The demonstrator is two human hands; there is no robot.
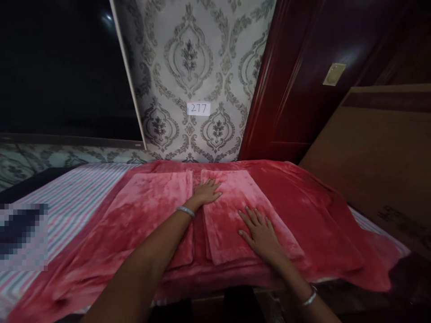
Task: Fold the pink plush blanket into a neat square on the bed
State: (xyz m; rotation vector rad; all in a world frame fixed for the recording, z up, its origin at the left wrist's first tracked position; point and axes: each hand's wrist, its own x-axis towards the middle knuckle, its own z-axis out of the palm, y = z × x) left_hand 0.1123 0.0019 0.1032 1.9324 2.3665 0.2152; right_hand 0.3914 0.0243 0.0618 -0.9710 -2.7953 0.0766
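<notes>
Two folded pieces of pink-red plush fabric lie side by side on a larger red plush blanket (303,206). My left hand (207,192) rests flat on the upper left edge of the right folded piece (229,233), fingers spread. On the same piece, lower and toward its right side, my right hand (261,233) lies with its fingers apart. Neither hand grips anything. The left folded piece (151,202) is partly hidden under my left forearm. A narrow gap separates the two pieces.
A striped cloth (77,193) shows under the blanket at the left. Behind are a dark television screen (67,72) and patterned wallpaper with a paper label (198,108) reading 277. A large cardboard box (380,148) stands at the right, by a dark red wooden panel (289,76).
</notes>
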